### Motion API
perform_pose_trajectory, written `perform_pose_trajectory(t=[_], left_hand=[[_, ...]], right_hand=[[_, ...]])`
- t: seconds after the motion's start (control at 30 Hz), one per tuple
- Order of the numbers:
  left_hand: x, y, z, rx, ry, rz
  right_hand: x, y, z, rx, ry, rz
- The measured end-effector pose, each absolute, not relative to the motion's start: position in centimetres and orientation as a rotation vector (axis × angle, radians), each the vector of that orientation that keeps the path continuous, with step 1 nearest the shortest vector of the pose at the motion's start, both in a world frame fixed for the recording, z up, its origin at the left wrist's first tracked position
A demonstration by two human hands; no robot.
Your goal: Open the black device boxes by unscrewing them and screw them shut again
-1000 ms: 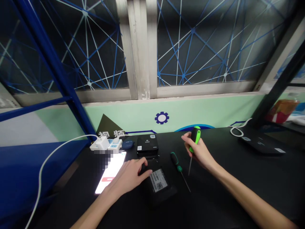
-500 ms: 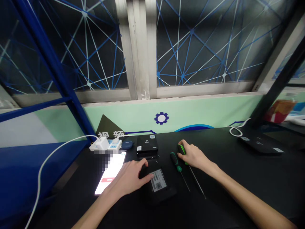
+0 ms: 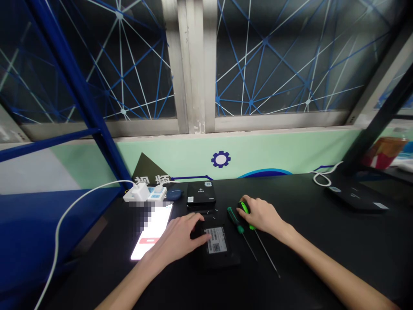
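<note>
My left hand grips the left side of a flat black box. Its thumb rests on the white printed label, and the fingers reach over the far left corner. My right hand is closed over the black and bright green handle of a long screwdriver, whose shaft lies toward me along the table. Just left of it lies a second screwdriver with a dark green handle, close beside the first.
Behind the box sits a black set-top box, with small slivers in front of it. A lit phone lies left, near a white power strip and a dark blue case. Another black device and white cable are at right.
My right hand and its screwdriver have shifted slightly left, and the dark green screwdriver has moved left too. The labelled box has turned a little under my left hand.
</note>
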State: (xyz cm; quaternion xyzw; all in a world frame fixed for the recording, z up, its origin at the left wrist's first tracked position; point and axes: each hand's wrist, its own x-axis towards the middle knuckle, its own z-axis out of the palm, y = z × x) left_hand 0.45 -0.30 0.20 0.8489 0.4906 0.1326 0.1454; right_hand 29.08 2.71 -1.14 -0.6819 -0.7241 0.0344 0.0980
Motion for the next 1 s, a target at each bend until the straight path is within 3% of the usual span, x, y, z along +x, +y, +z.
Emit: perform_pose_trajectory(t=[0.27, 1.0], left_hand=[[0.5, -0.4, 0.4, 2.458, 1.415, 0.375], [0.6, -0.6, 0.5, 2.471, 1.421, 0.332]], right_hand=[[28.0, 1.9, 0.4, -1.74, -2.158, 0.146], [26.9, 1.4, 0.1, -1.807, -2.122, 0.338]])
